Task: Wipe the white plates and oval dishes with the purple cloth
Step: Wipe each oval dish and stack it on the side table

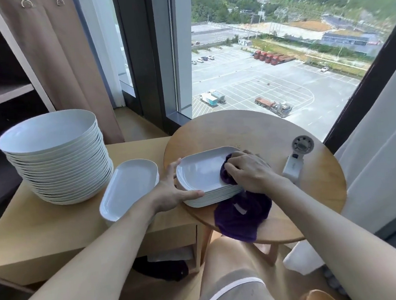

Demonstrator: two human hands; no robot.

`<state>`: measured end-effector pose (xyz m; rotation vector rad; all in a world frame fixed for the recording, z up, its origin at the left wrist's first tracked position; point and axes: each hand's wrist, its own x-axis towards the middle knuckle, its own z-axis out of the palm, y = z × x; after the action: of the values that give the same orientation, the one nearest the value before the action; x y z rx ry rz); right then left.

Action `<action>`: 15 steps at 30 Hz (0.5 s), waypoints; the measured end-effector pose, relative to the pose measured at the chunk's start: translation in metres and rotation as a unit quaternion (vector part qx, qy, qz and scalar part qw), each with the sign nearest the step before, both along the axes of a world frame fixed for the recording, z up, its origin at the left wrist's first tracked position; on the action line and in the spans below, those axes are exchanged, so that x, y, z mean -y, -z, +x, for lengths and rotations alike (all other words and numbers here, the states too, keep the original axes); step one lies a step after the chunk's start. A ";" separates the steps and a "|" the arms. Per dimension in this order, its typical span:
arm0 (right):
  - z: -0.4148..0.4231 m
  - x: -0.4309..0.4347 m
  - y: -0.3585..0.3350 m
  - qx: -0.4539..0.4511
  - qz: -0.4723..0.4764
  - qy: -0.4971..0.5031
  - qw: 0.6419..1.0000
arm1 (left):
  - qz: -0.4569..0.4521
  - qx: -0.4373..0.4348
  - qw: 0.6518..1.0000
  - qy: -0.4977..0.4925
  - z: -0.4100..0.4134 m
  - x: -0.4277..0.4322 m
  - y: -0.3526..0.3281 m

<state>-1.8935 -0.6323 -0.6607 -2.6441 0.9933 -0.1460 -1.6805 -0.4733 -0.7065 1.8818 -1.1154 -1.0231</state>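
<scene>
Purple cloth [243, 209] is bunched under our right hand [250, 171], whose grip is closed: the fingers curl down over a wad of the fabric and press it onto the right end of the top oval dish [201, 171]. The knuckles face up, and the forearm comes in from the lower right across the round wooden tabletop [250, 128]. The rest of the cloth trails off the near right corner of the dish stack, lies heaped on the tabletop and droops a little over its near edge; a pale tag shows on it. The top oval dish sits on a stack of like dishes on the left half of this tabletop. Our left hand [172, 191] has its grip spread wide and clasps nothing: the thumb lies straight along the near side of the stack, touching it, and the fingers reach to the stack's left end, so the hand sits against the near left corner. Its forearm runs in from the lower left. Just left of that hand, on the lower rectangular tabletop [39, 233], rests a shorter pile of oval dishes [128, 184], and beside it stands a tall stack of round white plates [56, 159]. A small white handheld fan [296, 162] lies on the round tabletop, right of our right hand.
</scene>
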 end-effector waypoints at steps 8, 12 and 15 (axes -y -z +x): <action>0.019 -0.023 0.000 -0.007 -0.003 -0.035 0.999 | 0.013 0.005 1.000 0.016 0.002 0.002 0.000; 0.037 -0.027 -0.008 -0.048 0.011 -0.052 0.997 | 0.022 0.002 0.999 0.025 0.005 0.003 -0.001; 0.054 -0.032 -0.012 -0.048 0.028 -0.084 0.995 | 0.028 0.000 0.999 0.029 0.006 0.003 -0.001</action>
<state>-1.8396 -0.6000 -0.6488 -2.6906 0.7853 0.0479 -1.6741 -0.4767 -0.7051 1.9043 -1.1579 -1.0968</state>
